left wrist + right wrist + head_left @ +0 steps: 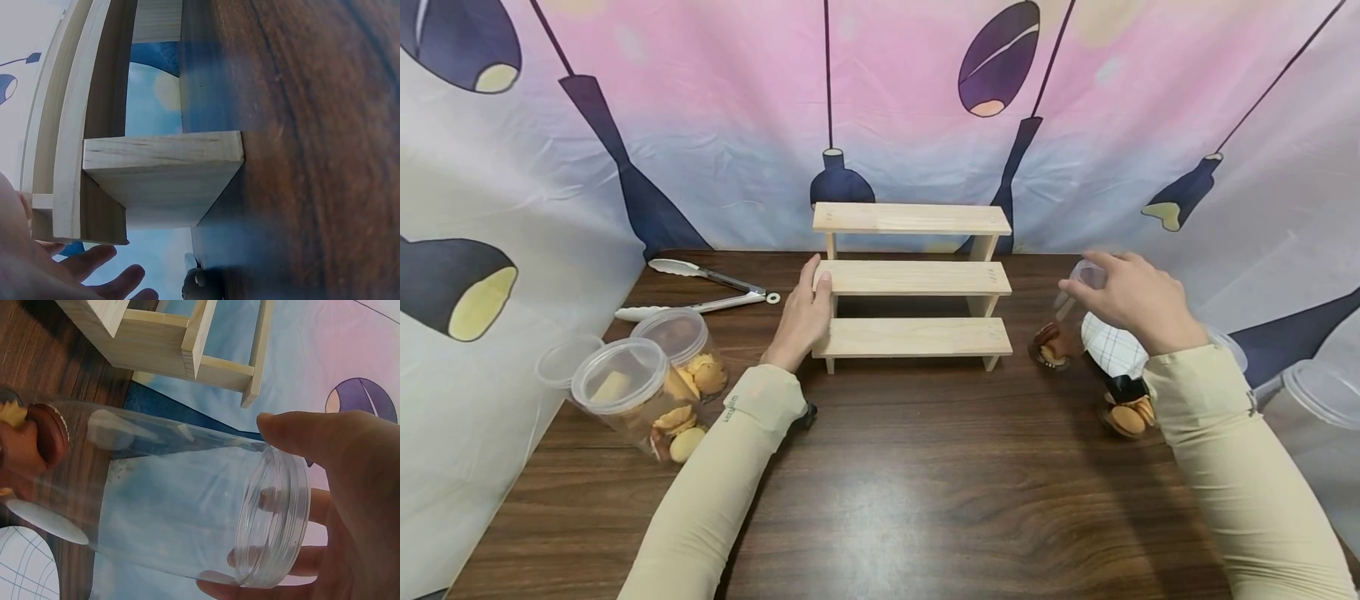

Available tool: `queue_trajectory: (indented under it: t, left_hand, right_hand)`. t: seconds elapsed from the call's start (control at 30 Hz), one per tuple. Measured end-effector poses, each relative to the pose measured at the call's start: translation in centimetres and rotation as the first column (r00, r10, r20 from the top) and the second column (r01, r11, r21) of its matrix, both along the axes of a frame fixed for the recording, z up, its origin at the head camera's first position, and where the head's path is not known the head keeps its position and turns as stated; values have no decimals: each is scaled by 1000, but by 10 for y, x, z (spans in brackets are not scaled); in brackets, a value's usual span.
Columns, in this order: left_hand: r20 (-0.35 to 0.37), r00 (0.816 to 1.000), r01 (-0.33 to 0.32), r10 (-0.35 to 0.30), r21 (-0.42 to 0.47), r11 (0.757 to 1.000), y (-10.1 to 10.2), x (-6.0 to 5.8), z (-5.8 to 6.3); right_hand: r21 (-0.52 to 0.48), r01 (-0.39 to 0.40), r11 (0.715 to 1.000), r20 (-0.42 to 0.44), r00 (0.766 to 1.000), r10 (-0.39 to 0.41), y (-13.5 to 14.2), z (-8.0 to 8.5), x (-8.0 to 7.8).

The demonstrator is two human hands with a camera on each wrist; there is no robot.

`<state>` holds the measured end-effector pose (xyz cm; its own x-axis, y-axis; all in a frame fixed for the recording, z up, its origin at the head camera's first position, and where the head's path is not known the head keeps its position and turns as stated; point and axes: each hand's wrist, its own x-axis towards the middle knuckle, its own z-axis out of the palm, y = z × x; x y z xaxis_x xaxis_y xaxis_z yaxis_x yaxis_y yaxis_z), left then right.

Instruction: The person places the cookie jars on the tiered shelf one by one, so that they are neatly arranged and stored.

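Leftmost, plastic jars of snacks (617, 412) and metal tongs (730, 302) lie beyond the left hand (805, 321), its loosely bent fingers touching the end of a wooden stand (917, 279) whose three steps run left to right. Then a clear jar (169, 506) rises upright, mouth up, right of the stand, the right hand (1127, 296) curled around its rim, with a checked cloth (1116, 346) crowding just beside it.

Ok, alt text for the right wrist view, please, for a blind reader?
Right hand gripping the top of a clear jar, with brown pieces at its far end; a pale wooden stepped rack stands beyond on a brown table.
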<state>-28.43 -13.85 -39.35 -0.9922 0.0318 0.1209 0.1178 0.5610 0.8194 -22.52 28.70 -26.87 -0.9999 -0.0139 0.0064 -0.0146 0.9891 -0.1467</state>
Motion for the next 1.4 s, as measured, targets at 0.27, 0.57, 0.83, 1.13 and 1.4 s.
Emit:
queue_trajectory:
  t: [0.27, 0.57, 0.83, 1.13, 1.4]
  left_hand:
    - [1, 1000, -3, 3, 1, 1000, 0, 2, 0]
    - [6, 1000, -13, 13, -3, 1000, 0, 2, 0]
    - [-3, 1000, -18, 18, -11, 1000, 0, 1, -1]
    - [-5, 1000, -12, 12, -20, 1000, -1, 3, 3]
    - [-1, 1000, -10, 10, -22, 1000, -1, 3, 1]
  right_hand:
    - [18, -14, 1000, -38, 999, 15, 3, -4, -1]
    - [18, -22, 1000, -74, 997, 23, 4, -4, 0]
    - [17, -12, 1000, -87, 996, 13, 4, 4, -2]
    - [31, -24, 999, -131, 991, 28, 0, 27, -8]
    - [36, -41, 999, -136, 990, 46, -1, 44, -11]
